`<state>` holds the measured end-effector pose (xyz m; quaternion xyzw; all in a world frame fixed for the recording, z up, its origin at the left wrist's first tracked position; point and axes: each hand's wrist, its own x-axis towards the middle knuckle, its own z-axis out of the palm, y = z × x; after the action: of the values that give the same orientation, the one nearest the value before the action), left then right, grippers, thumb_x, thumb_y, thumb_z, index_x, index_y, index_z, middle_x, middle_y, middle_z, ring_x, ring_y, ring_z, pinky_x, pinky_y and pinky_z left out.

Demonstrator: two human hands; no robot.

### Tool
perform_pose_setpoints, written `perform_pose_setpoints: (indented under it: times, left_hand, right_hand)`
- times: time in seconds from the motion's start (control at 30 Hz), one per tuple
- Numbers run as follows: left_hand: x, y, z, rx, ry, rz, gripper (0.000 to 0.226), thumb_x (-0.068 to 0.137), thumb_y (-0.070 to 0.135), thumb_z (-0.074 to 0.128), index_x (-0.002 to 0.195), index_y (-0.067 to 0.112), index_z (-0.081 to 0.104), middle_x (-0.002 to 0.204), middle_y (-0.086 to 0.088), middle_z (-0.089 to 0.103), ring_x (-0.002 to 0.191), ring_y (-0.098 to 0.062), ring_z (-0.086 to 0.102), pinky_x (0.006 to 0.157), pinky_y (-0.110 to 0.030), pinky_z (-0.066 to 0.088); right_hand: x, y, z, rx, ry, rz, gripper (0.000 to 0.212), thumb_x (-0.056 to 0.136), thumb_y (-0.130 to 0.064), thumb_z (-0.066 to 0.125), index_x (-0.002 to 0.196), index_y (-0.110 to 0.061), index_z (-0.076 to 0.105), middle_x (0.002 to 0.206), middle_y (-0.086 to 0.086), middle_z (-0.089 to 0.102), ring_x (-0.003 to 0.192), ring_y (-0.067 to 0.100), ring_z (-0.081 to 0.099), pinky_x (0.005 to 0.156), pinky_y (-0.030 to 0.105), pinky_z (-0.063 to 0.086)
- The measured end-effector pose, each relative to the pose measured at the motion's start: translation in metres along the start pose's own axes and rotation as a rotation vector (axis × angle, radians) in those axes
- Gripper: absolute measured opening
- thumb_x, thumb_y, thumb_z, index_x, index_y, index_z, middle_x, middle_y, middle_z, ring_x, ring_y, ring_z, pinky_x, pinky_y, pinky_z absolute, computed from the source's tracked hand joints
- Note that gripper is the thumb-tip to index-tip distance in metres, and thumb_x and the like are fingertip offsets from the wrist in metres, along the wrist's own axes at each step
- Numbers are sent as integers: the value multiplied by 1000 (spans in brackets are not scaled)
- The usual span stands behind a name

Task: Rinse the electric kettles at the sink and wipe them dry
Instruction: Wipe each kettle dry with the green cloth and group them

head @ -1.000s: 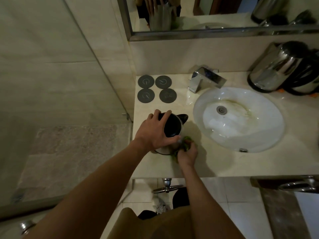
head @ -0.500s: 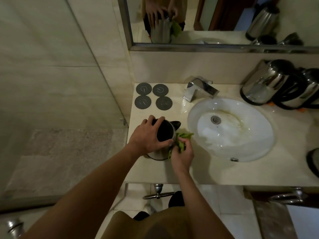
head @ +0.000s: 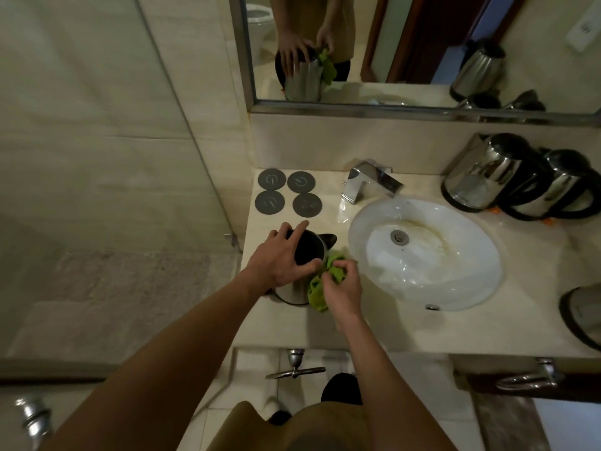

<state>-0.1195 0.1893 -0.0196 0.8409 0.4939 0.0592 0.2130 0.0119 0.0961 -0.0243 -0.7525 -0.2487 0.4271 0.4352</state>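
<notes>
A steel kettle (head: 294, 291) with a black top stands upright on the counter (head: 374, 327), left of the white sink (head: 461, 288). My left hand (head: 278, 258) lies over its top, fingers curled round the rim. My right hand (head: 341, 291) grips a green cloth (head: 317, 291) and presses it against the kettle's right side. The lower body of the kettle is partly hidden by both hands.
Two more steel kettles (head: 481, 177) (head: 566, 187) stand at the back right, and another dark object (head: 582, 314) sits at the right edge. Several grey round bases (head: 287, 192) lie at the back left. A chrome tap (head: 367, 180) stands behind the sink. A mirror (head: 406, 43) hangs above.
My right hand has moved the green cloth along the kettle's right side, from low to higher. The left hand stays on the kettle's top. The camera view has tilted.
</notes>
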Motion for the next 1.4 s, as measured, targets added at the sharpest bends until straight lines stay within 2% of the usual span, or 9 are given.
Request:
perform_pose_setpoints:
  times: [0.2,0.37,0.53,0.6,0.7,0.8,0.93,1.17,1.4]
  left_hand:
    - [-4,-3,-6,-37,-31,1,105,72,76,59,152,30,10,139,-7,37,121,-34,46,95,-49,49]
    - [-5,-4,-6,30,-68,63,124,59,74,75,153,33,5,142,-6,32,120,-32,45,94,-49,51]
    - [-3,-6,-5,54,-93,67,119,60,70,77,150,27,13,141,-6,31,121,-33,45,92,-50,52]
    - [-2,-7,-4,52,-83,80,117,60,70,77,150,26,15,141,-6,31,120,-33,45,90,-50,52]
    - [1,-11,-3,56,-64,80,117,60,70,76,150,24,17,141,-4,32,118,-32,45,87,-48,54]
    - [10,-16,-7,64,-50,56,116,61,69,76,150,24,17,142,-3,32,118,-31,45,85,-46,53]
    - [28,-28,-15,72,-52,15,116,60,72,75,149,26,17,142,-3,32,120,-31,45,88,-47,53]
    - [59,-50,-31,75,-38,-60,118,61,70,77,152,23,19,144,-5,32,122,-35,44,96,-47,48]
    - [79,-68,-43,93,-12,-91,119,55,74,76,150,26,20,143,-1,34,117,-35,50,91,-48,51]
  right_hand:
    - [-5,-3,-23,-82,-74,-65,23,91,-7,61,93,-30,60,110,2,64,97,21,62,77,30,52]
    - [-9,-12,-29,-200,-112,-34,31,92,-20,60,122,-31,58,122,1,59,109,21,58,88,34,51]
    - [-13,-20,-23,-300,-181,-40,37,95,-21,58,133,-22,61,133,6,58,108,18,54,88,27,43]
    - [-12,-25,-23,-329,-180,-68,32,97,-18,57,128,-15,66,128,10,63,102,18,55,88,29,45]
    - [-7,-30,-20,-390,-181,-130,27,95,-13,60,118,-4,71,121,15,69,109,26,62,95,36,48]
    - [5,-36,-13,-412,-183,-156,27,95,-15,62,119,-8,71,120,10,70,107,22,62,94,32,47]
    - [28,-47,1,-461,-203,-180,25,94,-21,64,114,-10,74,119,10,71,109,27,64,96,39,51]
    - [70,-71,22,-473,-296,-192,32,94,-24,64,123,-12,70,125,8,68,115,24,61,95,31,46]
    - [99,-85,37,-495,-380,-214,33,93,-22,65,125,-12,69,129,8,66,122,24,59,99,31,44]
